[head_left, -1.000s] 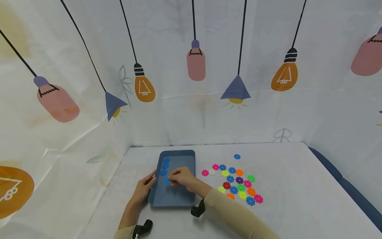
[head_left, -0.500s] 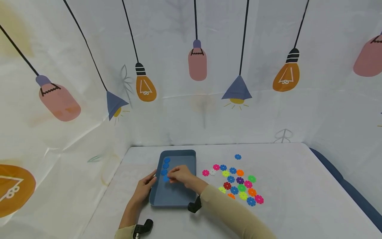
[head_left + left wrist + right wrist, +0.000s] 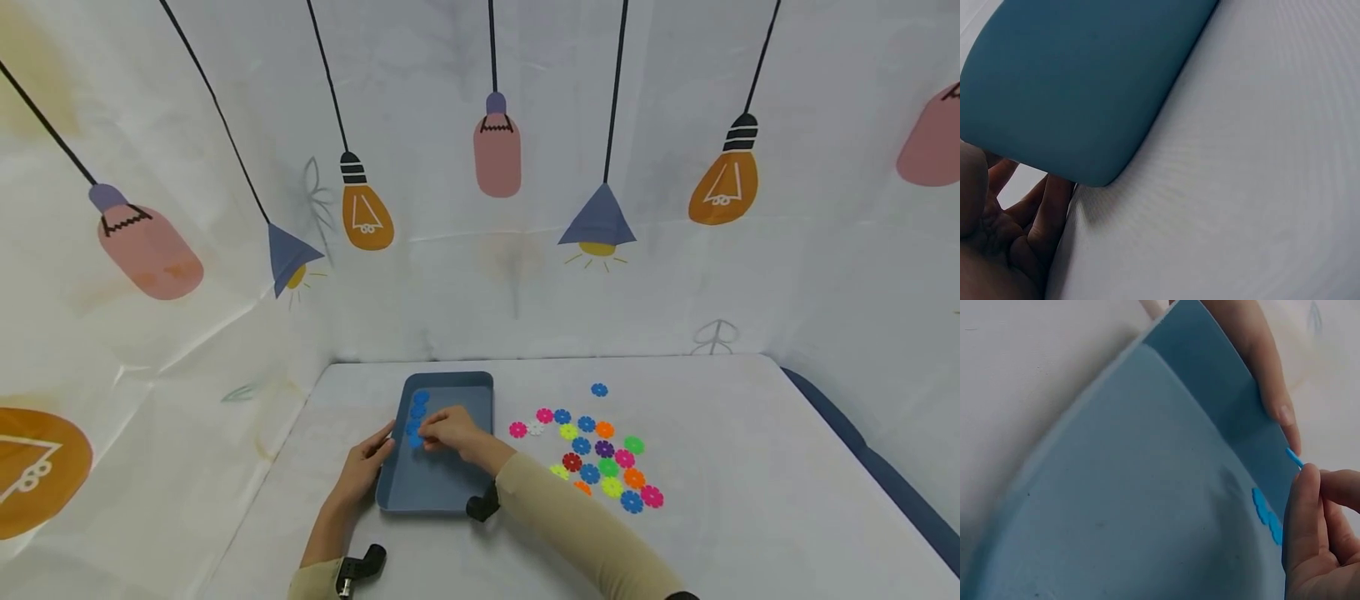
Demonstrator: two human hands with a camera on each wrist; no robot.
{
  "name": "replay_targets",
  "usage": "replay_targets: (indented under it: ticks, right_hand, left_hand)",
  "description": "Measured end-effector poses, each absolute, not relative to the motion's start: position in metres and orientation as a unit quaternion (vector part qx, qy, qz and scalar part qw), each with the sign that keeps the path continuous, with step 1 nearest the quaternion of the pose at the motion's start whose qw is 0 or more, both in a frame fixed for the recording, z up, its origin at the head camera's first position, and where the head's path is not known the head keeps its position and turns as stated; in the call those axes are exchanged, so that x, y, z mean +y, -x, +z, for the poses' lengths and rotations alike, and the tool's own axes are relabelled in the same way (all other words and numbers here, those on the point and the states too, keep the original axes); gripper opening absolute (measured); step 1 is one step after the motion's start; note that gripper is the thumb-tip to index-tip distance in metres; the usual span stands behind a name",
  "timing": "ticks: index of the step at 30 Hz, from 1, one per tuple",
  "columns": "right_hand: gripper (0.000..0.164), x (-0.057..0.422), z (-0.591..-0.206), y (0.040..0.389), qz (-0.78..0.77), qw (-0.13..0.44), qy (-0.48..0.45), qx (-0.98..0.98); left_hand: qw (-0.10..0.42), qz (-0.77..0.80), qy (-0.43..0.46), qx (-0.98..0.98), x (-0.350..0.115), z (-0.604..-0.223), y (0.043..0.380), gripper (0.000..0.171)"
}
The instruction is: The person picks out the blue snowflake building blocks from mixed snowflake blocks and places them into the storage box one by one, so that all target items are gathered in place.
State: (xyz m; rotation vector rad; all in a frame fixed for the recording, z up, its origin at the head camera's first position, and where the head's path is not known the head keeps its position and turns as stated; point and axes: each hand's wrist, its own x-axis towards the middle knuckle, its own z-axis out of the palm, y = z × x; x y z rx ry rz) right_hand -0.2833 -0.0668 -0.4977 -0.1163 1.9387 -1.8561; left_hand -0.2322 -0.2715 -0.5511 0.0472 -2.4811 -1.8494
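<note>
A blue-grey tray (image 3: pixel 435 492) lies on the table at left of centre in the head view. My left hand (image 3: pixel 358 475) rests against its left side, fingers fairly straight along the outer wall; the left wrist view shows those fingers (image 3: pixel 1050 212) by the tray's outer side. Over the tray, my right hand (image 3: pixel 459 433) pinches a thin blue notched disc (image 3: pixel 1294 457) between thumb and fingertips, seen edge-on in the right wrist view. Blue flower-shaped discs (image 3: pixel 417 412) form a column along the tray's left inside, the nearest partly beside my right fingertips.
Right of the tray, several flower-shaped discs (image 3: pixel 604 449) in blue, pink, orange, green, yellow, red, purple and white lie scattered on the white table (image 3: pixel 720 508). A lone blue disc (image 3: pixel 599 389) lies farther back. A lamp-patterned cloth (image 3: pixel 510 275) hangs behind.
My right hand has shifted slightly away from me and to the left, closer to the column of blue discs. The left hand stays at the tray's side. The head view has tilted slightly.
</note>
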Motion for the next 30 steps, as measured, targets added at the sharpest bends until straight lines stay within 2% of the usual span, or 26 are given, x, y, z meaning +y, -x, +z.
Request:
replay_targets:
  ticks: [30]
  right_hand:
    - [0.009,-0.077,-0.507,0.296,-0.663,0.222,0.036,0.714]
  left_hand:
    - [0.016,-0.602,-0.033,-0.798,-0.269,-0.550,0.233,0.046]
